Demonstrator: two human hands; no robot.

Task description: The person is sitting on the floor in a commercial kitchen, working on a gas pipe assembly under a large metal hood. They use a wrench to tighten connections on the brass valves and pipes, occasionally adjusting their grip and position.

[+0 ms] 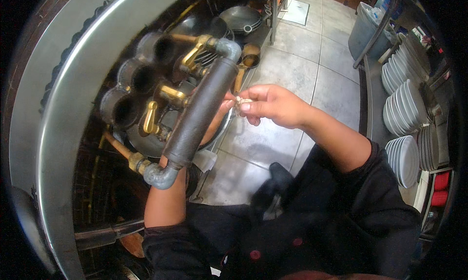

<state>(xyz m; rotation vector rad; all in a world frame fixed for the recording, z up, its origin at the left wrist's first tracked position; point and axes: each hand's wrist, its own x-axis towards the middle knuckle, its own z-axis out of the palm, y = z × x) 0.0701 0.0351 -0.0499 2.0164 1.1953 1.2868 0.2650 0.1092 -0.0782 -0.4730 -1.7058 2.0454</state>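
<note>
My right hand (pixel 279 104) pinches a small, crumpled whitish lump (pixel 242 103) between thumb and fingers; what it is I cannot make out. The fingertips of my left hand (pixel 227 103) meet the lump from the other side, closed on it. Most of that hand is hidden behind a thick dark gas pipe (pixel 207 111), which crosses above my left forearm. Brass valves (pixel 151 118) with lever handles sit along the pipe's left side. Below my hands, part of a dark round pan (pixel 141 141) shows behind the pipe.
Steel counter edge (pixel 63 109) curves along the left, with round burner rings (pixel 117 104) under it. Woks (pixel 240 19) lie on a low shelf beyond. White plates (pixel 400 109) stand stacked at right, near a grey bin (pixel 368 31). Tiled floor (pixel 292 70) runs between.
</note>
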